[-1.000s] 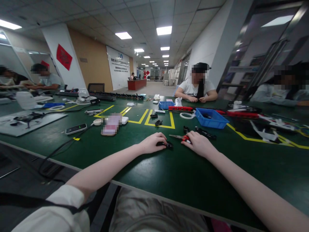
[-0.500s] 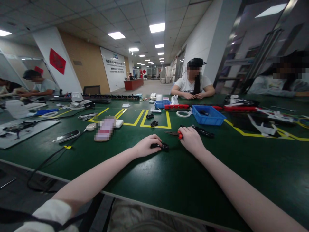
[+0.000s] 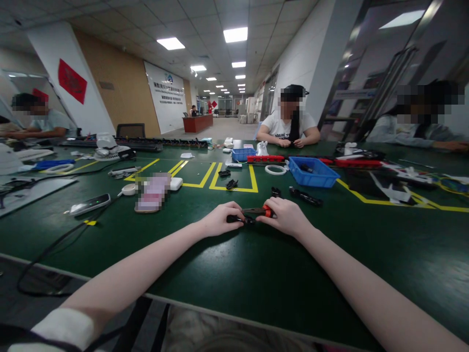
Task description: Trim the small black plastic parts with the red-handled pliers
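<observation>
My left hand point(image 3: 222, 220) is closed on a small black part point(image 3: 249, 220) just above the green table point(image 3: 227, 274). What kind of part it is, I cannot make out. In my right hand point(image 3: 287, 215) are pliers with orange-red handles point(image 3: 268, 210), gripped near the handles. Their dark jaws point(image 3: 252, 210) point left, close to my left fingers and over the black part. Whether the jaws touch it is too small to tell. Just beyond my right hand lie a long black piece point(image 3: 306, 196) and a shorter black piece point(image 3: 276, 192).
Small black parts point(image 3: 231, 184) lie inside a yellow-taped rectangle point(image 3: 255, 178). A blue bin point(image 3: 313, 172) and a white ring point(image 3: 275, 169) sit farther back. To the left are a phone point(image 3: 153, 193) and a cable point(image 3: 54, 237). A person point(image 3: 289, 122) sits opposite.
My right hand has moved left with the pliers, bringing their jaws up to my left fingers and the black part. My left hand keeps its hold. The view has turned slightly right.
</observation>
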A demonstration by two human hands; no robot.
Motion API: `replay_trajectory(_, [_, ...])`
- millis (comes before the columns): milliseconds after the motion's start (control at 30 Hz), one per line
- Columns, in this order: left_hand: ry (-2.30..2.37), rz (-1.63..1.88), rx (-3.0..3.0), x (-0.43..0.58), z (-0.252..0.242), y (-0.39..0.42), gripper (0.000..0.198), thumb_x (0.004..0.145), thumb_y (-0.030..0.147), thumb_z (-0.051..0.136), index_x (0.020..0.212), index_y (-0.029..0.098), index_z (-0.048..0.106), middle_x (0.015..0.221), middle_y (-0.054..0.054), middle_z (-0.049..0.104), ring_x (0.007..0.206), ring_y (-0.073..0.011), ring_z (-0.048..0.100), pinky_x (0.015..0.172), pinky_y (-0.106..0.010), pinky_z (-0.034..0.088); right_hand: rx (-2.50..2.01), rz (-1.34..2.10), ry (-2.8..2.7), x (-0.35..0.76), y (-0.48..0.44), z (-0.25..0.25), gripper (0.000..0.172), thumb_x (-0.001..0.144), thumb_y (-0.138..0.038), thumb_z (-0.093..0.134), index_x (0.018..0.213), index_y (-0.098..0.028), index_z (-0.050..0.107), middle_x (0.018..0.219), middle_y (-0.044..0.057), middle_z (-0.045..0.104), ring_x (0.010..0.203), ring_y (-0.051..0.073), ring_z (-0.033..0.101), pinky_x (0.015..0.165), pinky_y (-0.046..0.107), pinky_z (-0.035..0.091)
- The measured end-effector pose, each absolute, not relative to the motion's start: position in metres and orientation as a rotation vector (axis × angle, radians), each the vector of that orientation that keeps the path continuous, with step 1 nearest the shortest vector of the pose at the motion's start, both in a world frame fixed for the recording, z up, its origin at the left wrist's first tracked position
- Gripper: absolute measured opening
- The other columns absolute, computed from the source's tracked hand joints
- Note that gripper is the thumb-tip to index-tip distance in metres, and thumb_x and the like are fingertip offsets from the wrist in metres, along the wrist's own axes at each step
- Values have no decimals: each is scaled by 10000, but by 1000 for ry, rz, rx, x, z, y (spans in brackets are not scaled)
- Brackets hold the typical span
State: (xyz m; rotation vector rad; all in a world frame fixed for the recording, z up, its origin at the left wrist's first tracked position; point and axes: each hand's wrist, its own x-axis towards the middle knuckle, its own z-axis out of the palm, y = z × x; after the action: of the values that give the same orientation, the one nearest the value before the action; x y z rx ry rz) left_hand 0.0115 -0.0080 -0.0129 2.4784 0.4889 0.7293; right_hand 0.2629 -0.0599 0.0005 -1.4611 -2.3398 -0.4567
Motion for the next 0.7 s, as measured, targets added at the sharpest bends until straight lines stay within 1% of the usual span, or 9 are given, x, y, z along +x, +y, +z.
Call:
replay_trajectory(133, [495, 739, 2474, 11, -10, -12, 113, 843, 193, 673, 940, 149, 711, 1053, -70, 616, 977, -173, 635, 950, -319, 487, -1508, -493, -2362, 264, -60, 0, 450, 909, -601, 467, 861, -173, 597, 858, 93, 657, 742, 202, 589, 654, 308, 407])
replay_trajectory(333, [507, 719, 2497, 9, -6, -16, 130, 884, 192, 606, 971, 171, 700, 1062, -43, 619, 994, -171, 631, 953, -301, 488, -1463, -544, -2394, 264, -63, 1, 437, 957, -563, 389, 882, -188, 601, 877, 88, 655, 784, 191, 587, 681, 303, 419])
replay_trajectory(433, [507, 705, 2497, 9, -9, -12, 138, 871, 213, 636, 978, 160, 707, 1057, -60, 628, 990, -177, 635, 939, -309, 490, -1505, -544, -2385, 263, -61, 1, 440, 945, -565, 422, 851, -173, 600, 869, 97, 654, 775, 199, 585, 667, 311, 406])
replay_trajectory(500, [513, 705, 2506, 9, -12, -8, 152, 868, 228, 644, 985, 159, 711, 1060, -72, 637, 993, -181, 635, 939, -322, 486, -1545, -573, -2359, 263, -59, -1, 453, 934, -575, 437, 848, -161, 599, 883, 110, 653, 802, 215, 583, 678, 323, 394])
replay_trajectory(633, [519, 744, 2506, 9, -16, -5, 157, 850, 263, 665, 967, 171, 715, 1040, -73, 664, 981, -190, 642, 921, -333, 487, -1543, -740, -2260, 265, -59, -3, 487, 898, -618, 472, 874, -149, 603, 903, 119, 645, 837, 237, 562, 707, 341, 364])
replay_trajectory(700, [522, 777, 2520, 8, -14, -7, 192, 819, 296, 704, 971, 179, 711, 1057, -76, 672, 1014, -212, 637, 941, -354, 476, -1497, -835, -2192, 267, -62, 0, 493, 873, -634, 503, 868, -151, 601, 885, 116, 640, 832, 244, 550, 711, 348, 350])
